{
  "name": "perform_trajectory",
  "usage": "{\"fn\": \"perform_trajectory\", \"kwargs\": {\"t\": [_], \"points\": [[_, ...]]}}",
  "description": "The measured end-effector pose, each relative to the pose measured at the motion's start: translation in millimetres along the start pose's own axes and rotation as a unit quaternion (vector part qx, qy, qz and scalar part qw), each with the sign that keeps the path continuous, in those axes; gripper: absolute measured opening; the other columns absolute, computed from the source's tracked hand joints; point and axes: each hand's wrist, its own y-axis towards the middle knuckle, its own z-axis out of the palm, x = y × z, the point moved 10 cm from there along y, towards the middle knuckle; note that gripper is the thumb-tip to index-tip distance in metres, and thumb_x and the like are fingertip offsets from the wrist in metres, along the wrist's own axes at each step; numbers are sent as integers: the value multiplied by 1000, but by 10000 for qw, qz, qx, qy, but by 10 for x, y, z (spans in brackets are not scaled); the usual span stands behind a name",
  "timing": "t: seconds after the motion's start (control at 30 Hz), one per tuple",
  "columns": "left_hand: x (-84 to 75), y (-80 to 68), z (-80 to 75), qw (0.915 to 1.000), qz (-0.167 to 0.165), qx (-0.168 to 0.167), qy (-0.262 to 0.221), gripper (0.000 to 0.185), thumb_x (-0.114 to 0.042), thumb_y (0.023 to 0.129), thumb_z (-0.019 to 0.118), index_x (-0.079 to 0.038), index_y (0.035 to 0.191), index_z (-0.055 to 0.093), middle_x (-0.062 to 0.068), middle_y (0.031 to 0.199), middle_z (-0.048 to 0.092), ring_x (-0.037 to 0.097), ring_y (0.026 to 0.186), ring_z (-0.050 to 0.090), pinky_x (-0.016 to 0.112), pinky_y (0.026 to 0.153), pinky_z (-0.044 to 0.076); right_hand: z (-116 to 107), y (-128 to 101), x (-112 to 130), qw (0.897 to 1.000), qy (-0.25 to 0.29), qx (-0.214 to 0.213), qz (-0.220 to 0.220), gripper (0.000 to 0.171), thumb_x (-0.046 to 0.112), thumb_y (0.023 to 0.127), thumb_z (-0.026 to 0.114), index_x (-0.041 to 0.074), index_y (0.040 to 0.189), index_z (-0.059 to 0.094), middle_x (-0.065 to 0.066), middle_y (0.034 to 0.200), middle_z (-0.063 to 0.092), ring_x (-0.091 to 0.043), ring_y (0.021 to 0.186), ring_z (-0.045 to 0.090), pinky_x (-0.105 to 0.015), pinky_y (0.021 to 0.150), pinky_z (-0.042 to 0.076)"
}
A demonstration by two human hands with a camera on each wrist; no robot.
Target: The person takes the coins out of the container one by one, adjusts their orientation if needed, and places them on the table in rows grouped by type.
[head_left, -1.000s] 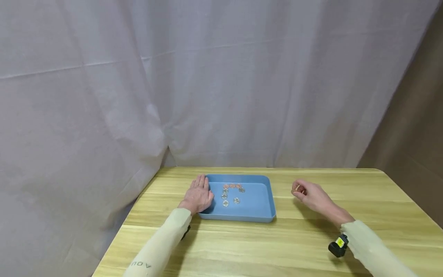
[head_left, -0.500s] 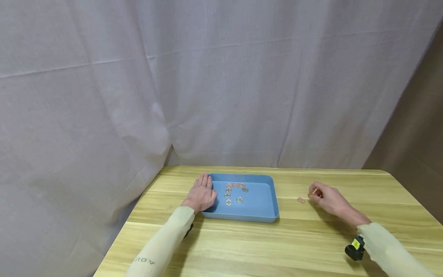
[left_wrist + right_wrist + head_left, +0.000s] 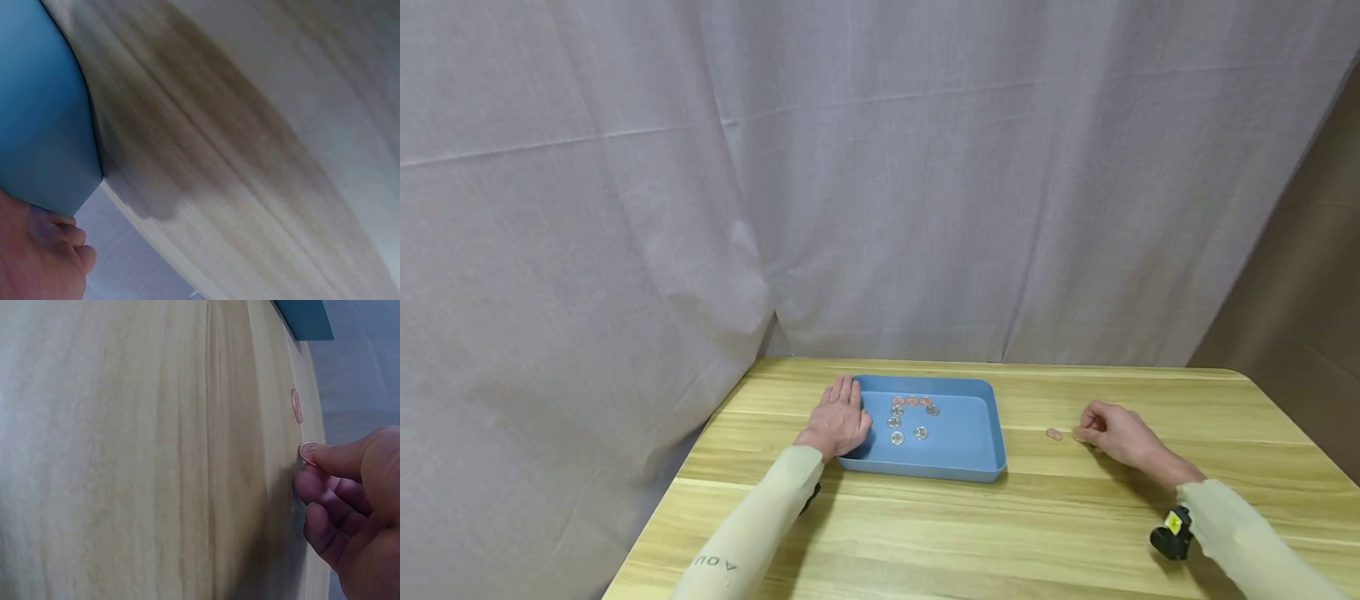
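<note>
My right hand point(image 3: 1116, 433) is low over the table, to the right of the blue tray point(image 3: 962, 468). In the right wrist view, its thumb and a finger pinch a copper coin point(image 3: 308, 452) close to the wood. Another copper coin point(image 3: 1054, 434) lies flat on the table, just left of those fingertips. With fingers extended, my left hand point(image 3: 837, 423) rests against the tray's left wall. Inside the tray, a row of three copper coins point(image 3: 912, 401) lies near the back. Several silver coins point(image 3: 894, 422) lie below that row, towards the left and middle of the tray.
The wooden table point(image 3: 925, 533) runs back to a hanging grey curtain point(image 3: 887, 208). A darker brown curtain point(image 3: 1300, 275) hangs at the right. A black wrist camera point(image 3: 1172, 535) sits under my right wrist.
My right hand has moved right and lowered to the table. A copper coin now lies where it was, and another shows between thumb and finger. The left hand stays at the tray.
</note>
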Motion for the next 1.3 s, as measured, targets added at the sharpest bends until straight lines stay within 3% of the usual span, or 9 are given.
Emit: {"fn": "perform_trajectory", "kwargs": {"t": [0.17,0.3,0.83,1.1,1.3], "points": [[1,2,11,10000,-15,21,-17,65,-36,102,26,1,155,23,18,164,16,31,153,16,42,125,19,34,15,-101,9996,209,118,150,13,12,88,70,7,84,58,0,71,60,-8,58,53,-22,51,44],[-6,-4,1,10000,-5,-3,-23,65,-36,101,26,0,155,23,18,164,17,31,153,17,42,125,20,23,42,-146,9999,34,61,75,12,10,87,69,8,83,59,1,72,58,-7,62,49,-22,55,40],[-7,-4,11,10000,16,-9,53,64,-36,101,27,0,155,23,18,164,17,31,152,18,42,124,20,28,56,-199,9996,-184,34,223,21,23,89,72,11,77,61,2,72,56,-12,67,45,-24,60,35],[-12,1,-16,10000,36,-54,51,63,-35,101,27,1,154,25,18,163,19,31,152,19,43,124,21,78,74,-207,9891,907,519,1038,25,26,101,53,2,97,61,-6,82,66,-13,66,56,-26,48,44],[-15,-10,-17,10000,37,-77,15,64,-35,101,28,1,153,27,19,163,21,31,152,20,43,124,22,-60,131,20,9965,485,286,625,29,30,99,56,2,95,62,-5,81,60,-14,67,52,-25,51,43]]}}
